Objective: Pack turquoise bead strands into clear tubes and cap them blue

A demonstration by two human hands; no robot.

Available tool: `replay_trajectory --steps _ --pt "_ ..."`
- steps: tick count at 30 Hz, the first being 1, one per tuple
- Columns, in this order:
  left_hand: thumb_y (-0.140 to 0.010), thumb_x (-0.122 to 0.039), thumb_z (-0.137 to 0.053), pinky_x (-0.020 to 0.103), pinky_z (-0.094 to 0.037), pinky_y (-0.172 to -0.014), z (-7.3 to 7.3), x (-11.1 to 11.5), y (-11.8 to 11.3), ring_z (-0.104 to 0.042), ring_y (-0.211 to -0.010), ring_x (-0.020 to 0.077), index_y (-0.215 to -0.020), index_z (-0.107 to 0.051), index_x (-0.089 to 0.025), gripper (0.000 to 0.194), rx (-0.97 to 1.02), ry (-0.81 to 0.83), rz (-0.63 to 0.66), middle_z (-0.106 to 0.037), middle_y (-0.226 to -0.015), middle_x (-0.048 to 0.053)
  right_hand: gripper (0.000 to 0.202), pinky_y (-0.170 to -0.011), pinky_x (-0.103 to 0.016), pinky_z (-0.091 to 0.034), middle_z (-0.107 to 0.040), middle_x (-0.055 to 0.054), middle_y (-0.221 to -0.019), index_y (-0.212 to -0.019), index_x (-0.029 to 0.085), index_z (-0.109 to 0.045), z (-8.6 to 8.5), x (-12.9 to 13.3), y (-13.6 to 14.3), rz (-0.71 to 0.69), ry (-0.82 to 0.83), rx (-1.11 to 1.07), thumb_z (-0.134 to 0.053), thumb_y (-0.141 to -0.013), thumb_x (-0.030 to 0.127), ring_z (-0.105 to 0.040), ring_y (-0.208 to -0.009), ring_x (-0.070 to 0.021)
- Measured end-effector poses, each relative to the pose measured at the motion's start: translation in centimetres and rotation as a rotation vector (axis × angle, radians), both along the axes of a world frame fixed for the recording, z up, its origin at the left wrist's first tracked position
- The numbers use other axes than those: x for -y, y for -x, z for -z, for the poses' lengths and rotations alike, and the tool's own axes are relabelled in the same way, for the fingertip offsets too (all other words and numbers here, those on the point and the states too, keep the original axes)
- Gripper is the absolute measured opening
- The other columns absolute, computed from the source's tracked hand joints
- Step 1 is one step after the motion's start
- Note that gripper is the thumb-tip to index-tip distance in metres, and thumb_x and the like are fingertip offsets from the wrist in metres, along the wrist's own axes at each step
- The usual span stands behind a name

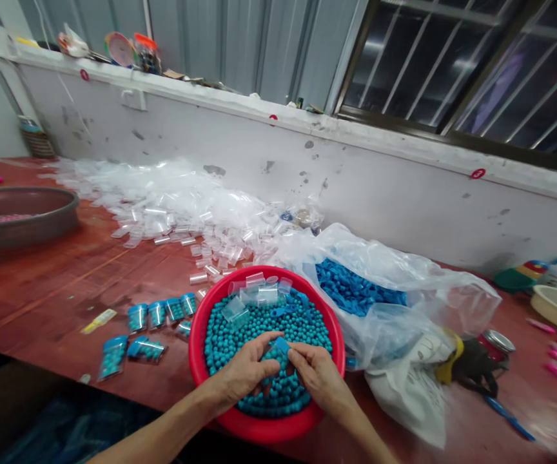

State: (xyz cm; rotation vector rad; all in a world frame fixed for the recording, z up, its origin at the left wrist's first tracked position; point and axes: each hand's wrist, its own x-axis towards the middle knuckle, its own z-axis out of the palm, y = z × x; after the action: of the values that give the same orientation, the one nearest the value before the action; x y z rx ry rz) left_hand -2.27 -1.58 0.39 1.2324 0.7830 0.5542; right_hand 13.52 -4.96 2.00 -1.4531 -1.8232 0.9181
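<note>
My left hand is over the red basin, its thumb and fingers closed round a small clear container with teal beads in it, mostly hidden by the fingers. My right hand pinches a blue cap at the container's top; whether the cap is fully seated I cannot tell. Teal beads fill much of the basin below both hands. On the beads lie several clear empty containers and a few blue caps.
Filled containers with blue caps lie left of the basin, near a yellow-and-clear piece. Behind spreads a heap of clear containers. An open plastic bag of blue caps touches the basin's right. A brown basin stands far left.
</note>
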Motion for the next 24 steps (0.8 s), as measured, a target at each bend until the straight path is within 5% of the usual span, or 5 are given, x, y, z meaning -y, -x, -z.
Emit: replay_trajectory --steps 6,14,17,22,24 --pt "-0.064 -0.011 -0.043 0.014 -0.029 -0.031 0.0 0.2 -0.2 -0.039 -0.033 0.0018 -0.112 -0.038 -0.018 0.049 -0.008 -0.007 -0.050 -0.048 -0.062 -0.008 0.029 -0.056 -0.021 -0.033 -0.052 0.002 -0.065 -0.077 0.017 -0.057 -0.2 0.4 0.2 -0.040 -0.116 0.102 -0.033 -0.089 0.028 -0.046 -0.058 -0.0108" --pt "-0.067 -0.021 -0.047 0.013 -0.027 -0.028 0.7 0.1 -0.2 -0.027 -0.031 0.0008 -0.091 -0.043 -0.018 0.024 -0.011 -0.061 -0.156 -0.039 -0.055 -0.010 0.021 -0.062 -0.022 -0.038 -0.052 0.001 -0.069 -0.086 0.018 -0.056 -0.2 0.6 0.3 -0.203 -0.124 0.074 -0.035 -0.086 0.021 -0.048 -0.062 -0.0116" --pt "-0.070 -0.025 -0.047 0.013 -0.027 -0.028 0.3 0.0 -0.1 -0.034 -0.032 0.0019 -0.095 -0.041 -0.019 0.027 0.001 -0.058 -0.160 -0.041 -0.058 -0.009 0.021 -0.069 -0.025 -0.040 -0.053 -0.001 -0.076 -0.096 0.020 -0.059 -0.1 -0.1 -0.5 -0.169 -0.085 -0.006 -0.042 -0.083 0.023 -0.050 -0.072 -0.0137" --pt "-0.071 -0.023 -0.045 0.013 -0.026 -0.029 -0.6 0.2 -0.2 -0.042 -0.033 0.0033 -0.098 -0.038 -0.021 0.028 -0.040 -0.013 -0.079 -0.043 -0.062 -0.009 0.046 -0.047 -0.025 -0.044 -0.055 -0.002 -0.082 -0.108 0.018 -0.055 1.0 -2.4 -2.3 0.057 0.199 -0.372 -0.061 -0.065 0.035 -0.049 -0.052 -0.0103" --pt "-0.070 -0.022 -0.044 0.014 -0.026 -0.029 -0.7 0.3 -0.3 -0.039 -0.033 0.0027 -0.097 -0.039 -0.020 0.028 -0.072 -0.018 -0.092 -0.042 -0.063 -0.008 0.047 -0.052 -0.028 -0.046 -0.059 -0.004 -0.085 -0.108 0.016 -0.055 1.5 -2.7 -2.0 0.130 0.192 -0.392 -0.061 -0.066 0.037 -0.054 -0.056 -0.0135"
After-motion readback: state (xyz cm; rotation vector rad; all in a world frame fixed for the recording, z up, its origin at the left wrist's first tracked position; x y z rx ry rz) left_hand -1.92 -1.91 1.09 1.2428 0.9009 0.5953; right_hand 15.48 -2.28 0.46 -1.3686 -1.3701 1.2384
